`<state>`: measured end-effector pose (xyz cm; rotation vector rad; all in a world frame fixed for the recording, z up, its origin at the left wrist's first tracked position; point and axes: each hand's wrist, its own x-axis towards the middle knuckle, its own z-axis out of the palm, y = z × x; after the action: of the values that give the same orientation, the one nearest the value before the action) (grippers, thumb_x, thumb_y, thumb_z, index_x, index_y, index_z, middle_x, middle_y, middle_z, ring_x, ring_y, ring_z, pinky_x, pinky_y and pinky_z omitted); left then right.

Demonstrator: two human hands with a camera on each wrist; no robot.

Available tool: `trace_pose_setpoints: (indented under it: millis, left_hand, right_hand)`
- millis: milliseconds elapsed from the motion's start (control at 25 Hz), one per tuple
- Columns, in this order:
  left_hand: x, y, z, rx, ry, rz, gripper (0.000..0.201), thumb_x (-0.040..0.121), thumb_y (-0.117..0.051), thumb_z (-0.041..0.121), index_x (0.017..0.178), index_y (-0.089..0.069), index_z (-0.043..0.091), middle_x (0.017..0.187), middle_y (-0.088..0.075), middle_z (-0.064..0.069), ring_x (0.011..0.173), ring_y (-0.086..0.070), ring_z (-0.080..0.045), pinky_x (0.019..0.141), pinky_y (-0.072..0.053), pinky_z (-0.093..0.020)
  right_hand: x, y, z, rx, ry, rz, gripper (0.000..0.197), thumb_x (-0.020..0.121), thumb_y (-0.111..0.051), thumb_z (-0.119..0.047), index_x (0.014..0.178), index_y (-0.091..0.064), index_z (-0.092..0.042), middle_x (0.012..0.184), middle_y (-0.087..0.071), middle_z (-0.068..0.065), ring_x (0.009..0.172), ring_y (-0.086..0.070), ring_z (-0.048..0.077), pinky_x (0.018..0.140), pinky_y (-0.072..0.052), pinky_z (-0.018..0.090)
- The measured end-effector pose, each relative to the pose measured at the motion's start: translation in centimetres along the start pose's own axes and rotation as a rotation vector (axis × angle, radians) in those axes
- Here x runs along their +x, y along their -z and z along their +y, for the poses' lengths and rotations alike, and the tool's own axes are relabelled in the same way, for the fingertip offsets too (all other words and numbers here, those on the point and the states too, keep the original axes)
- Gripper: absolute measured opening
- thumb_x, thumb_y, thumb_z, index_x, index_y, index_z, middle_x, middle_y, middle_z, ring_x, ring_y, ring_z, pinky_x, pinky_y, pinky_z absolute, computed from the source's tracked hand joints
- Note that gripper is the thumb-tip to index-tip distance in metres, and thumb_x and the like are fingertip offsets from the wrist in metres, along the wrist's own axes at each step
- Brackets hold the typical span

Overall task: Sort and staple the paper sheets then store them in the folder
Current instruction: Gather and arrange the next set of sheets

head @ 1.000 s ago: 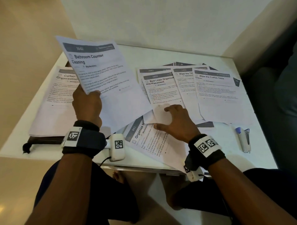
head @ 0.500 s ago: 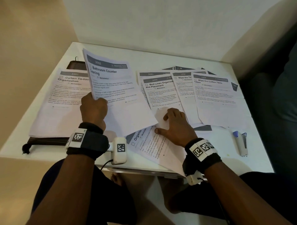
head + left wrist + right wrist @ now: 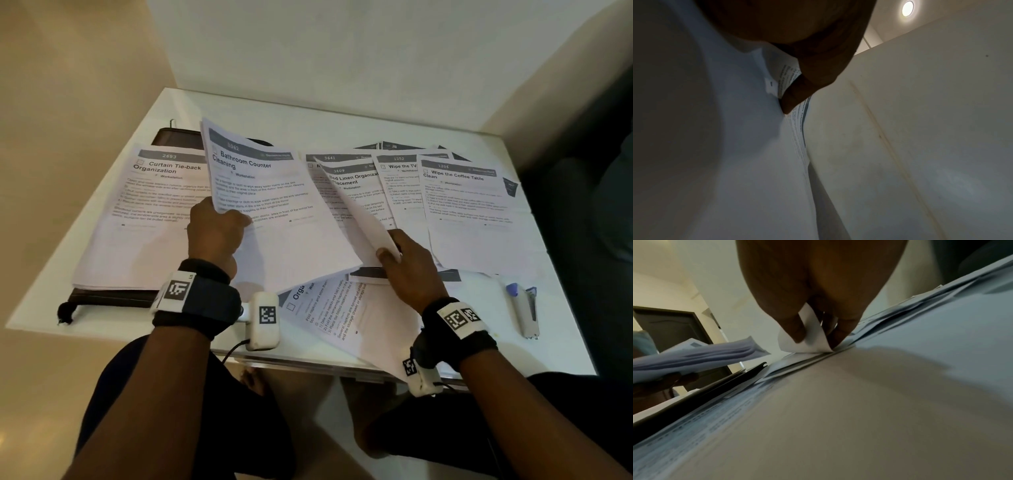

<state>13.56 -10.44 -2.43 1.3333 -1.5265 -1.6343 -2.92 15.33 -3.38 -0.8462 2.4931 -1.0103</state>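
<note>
1. Head view: the left hand (image 3: 214,236) grips a "Bathroom Counter Cleaning" bundle (image 3: 270,209) by its left edge, fingers and thumb curled round it, holding it tilted above the counter (image 3: 308,116). The right hand (image 3: 407,270) pinches the near corner of a "Bed Linen" sheet (image 3: 356,212), that corner curled up off the row of paper sheets (image 3: 469,212) fanned toward the counter's right edge. A "Curtain Tie-back" stack (image 3: 144,219) lies on a dark folder (image 3: 113,296) near the left edge. An "Organize" sheet (image 3: 342,308) lies skewed at the near edge, between the wrists. A stapler (image 3: 525,308) rests near the near right corner, apart from the papers.

2. Left wrist view: the thumb (image 3: 795,95) presses on the printed face of the bundle (image 3: 756,162), which bends under the grip; a wall (image 3: 920,129) and a ceiling light (image 3: 908,8) lie beyond.

3. Right wrist view: the fingers (image 3: 795,331) pinch the curled white corner (image 3: 807,340) just above the flat sheets. The folder's (image 3: 715,386) dark edge shows left, with the bundle (image 3: 694,356) raised over it.
</note>
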Motion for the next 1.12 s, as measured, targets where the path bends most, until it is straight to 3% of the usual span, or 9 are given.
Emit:
trace_pose_setpoints:
  millis: [120,240,320,440,680,760,920,1040,1120]
  left_hand:
    - [0.0,-0.7,-0.2,-0.002,-0.004,-0.044,0.047,0.082,-0.07,-0.004,0.125,-0.061,0.014,0.119,-0.071,0.0,0.105,-0.067,-0.023,0.084,-0.057,-0.036]
    - [-1.0,-1.9,-0.3,-0.014,-0.005,-0.069,0.046,0.086,-0.066,-0.007,0.123,-0.054,0.018,0.121,-0.067,0.0,0.105,-0.064,-0.02,0.079,-0.055,-0.032]
    - [-1.8,-2.8,-0.4,-0.045,0.012,-0.102,0.045,0.088,-0.061,-0.007,0.124,-0.053,0.02,0.12,-0.066,0.0,0.106,-0.064,-0.022,0.078,-0.055,-0.034]
    - [-3.1,-3.7,-0.1,-0.104,0.017,-0.141,0.052,0.089,-0.053,-0.008,0.132,-0.055,0.019,0.115,-0.069,0.006,0.103,-0.065,-0.018,0.076,-0.054,-0.031]
    - [-3.4,-4.2,0.2,-0.165,0.055,-0.218,0.055,0.091,-0.051,-0.007,0.133,-0.061,0.028,0.116,-0.073,0.001,0.102,-0.069,-0.021,0.072,-0.057,-0.031]
    - [-3.2,-4.4,0.0,-0.201,0.083,-0.208,0.046,0.094,-0.053,0.0,0.132,-0.061,0.026,0.113,-0.074,0.0,0.102,-0.071,-0.022,0.074,-0.059,-0.033]
    - [-2.8,-4.7,-0.3,-0.286,0.12,-0.183,0.034,0.096,-0.061,0.036,0.127,-0.065,0.023,0.114,-0.076,-0.002,0.11,-0.071,-0.025,0.101,-0.054,-0.051]
    - [-2.0,-4.3,-0.4,-0.434,0.133,-0.309,0.062,0.09,-0.063,0.063,0.138,-0.061,0.024,0.133,-0.069,-0.007,0.125,-0.063,-0.033,0.109,-0.046,-0.059]
    - [-1.7,-3.9,-0.1,-0.547,0.168,-0.343,0.071,0.089,-0.061,0.066,0.148,-0.052,0.026,0.144,-0.061,-0.01,0.13,-0.06,-0.037,0.107,-0.047,-0.058]
  right_hand:
    - [-0.2,0.6,-0.7,0.036,0.028,0.102,0.035,0.108,-0.047,-0.02,0.142,-0.056,-0.017,0.133,-0.064,0.004,0.117,-0.06,0.018,0.094,-0.047,0.021]
    - [-0.1,0.4,-1.2,0.069,0.127,0.129,0.041,0.108,-0.046,-0.02,0.149,-0.049,-0.023,0.143,-0.058,-0.001,0.125,-0.052,0.004,0.108,-0.04,0.019]
    - [0.1,-0.1,-0.9,0.06,0.215,0.144,0.044,0.106,-0.049,-0.014,0.149,-0.049,-0.023,0.148,-0.055,-0.002,0.133,-0.047,0.004,0.116,-0.038,0.026]
    - [0.5,-0.6,-0.2,0.02,0.294,0.189,0.048,0.1,-0.055,-0.002,0.146,-0.053,-0.016,0.149,-0.053,0.002,0.14,-0.045,0.021,0.118,-0.037,0.046]
    - [-0.2,-0.6,-1.7,0.039,0.351,0.076,0.056,0.097,-0.051,-0.006,0.151,-0.046,-0.019,0.157,-0.044,0.001,0.149,-0.036,0.019,0.119,-0.036,0.051]
    - [-0.9,-1.2,-3.3,-0.06,0.426,-0.02,0.059,0.095,-0.04,-0.018,0.154,-0.041,-0.021,0.162,-0.037,0.0,0.153,-0.028,0.018,0.121,-0.032,0.052]
    - [-2.8,-3.4,-6.4,-0.16,0.466,-0.163,0.066,0.093,-0.023,-0.037,0.157,-0.035,-0.025,0.165,-0.029,-0.002,0.155,-0.02,0.019,0.117,-0.032,0.058]
    - [-3.7,-5.1,-7.9,-0.225,0.484,-0.188,0.065,0.096,-0.02,-0.041,0.157,-0.033,-0.025,0.165,-0.029,-0.002,0.155,-0.022,0.023,0.115,-0.035,0.06]
    - [-3.9,-5.8,-8.3,-0.249,0.47,-0.211,0.067,0.095,-0.016,-0.044,0.158,-0.03,-0.025,0.166,-0.026,-0.001,0.155,-0.019,0.025,0.115,-0.034,0.059]
